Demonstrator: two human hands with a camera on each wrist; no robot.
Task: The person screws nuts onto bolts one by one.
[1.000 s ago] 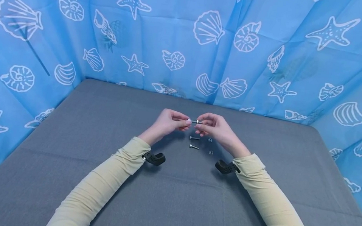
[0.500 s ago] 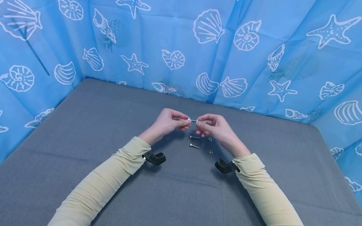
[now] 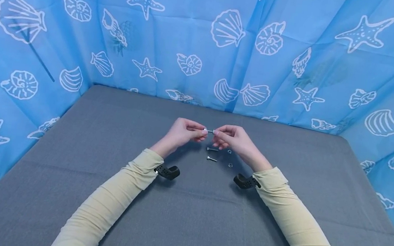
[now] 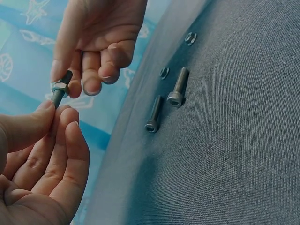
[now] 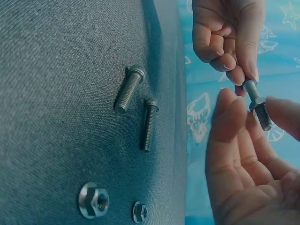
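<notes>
Both hands meet over the far middle of the table around one metal bolt (image 5: 251, 87). My left hand (image 3: 183, 133) pinches it at the head end between thumb and fingertips. A flanged hex nut (image 4: 60, 87) sits threaded partway along the shank, with the threaded tip sticking out past it. My right hand (image 3: 236, 140) pinches this nut, thumb on one side and fingertips on the other; its remaining fingers are loosely bent. In the head view the right fingers largely hide the nut.
Two socket-head bolts, a thicker one (image 5: 129, 91) and a thinner one (image 5: 150, 124), lie on the grey table (image 3: 191, 222) just below the hands. Beside them are a larger flanged nut (image 5: 93, 200) and a smaller one (image 5: 140, 212). A blue shell-print curtain (image 3: 193, 35) surrounds the table.
The right fingers and thumb have shifted and come together over the nut, which showed plainly a second ago. The left hand keeps its grip and place; the loose bolts and nuts lie as before.
</notes>
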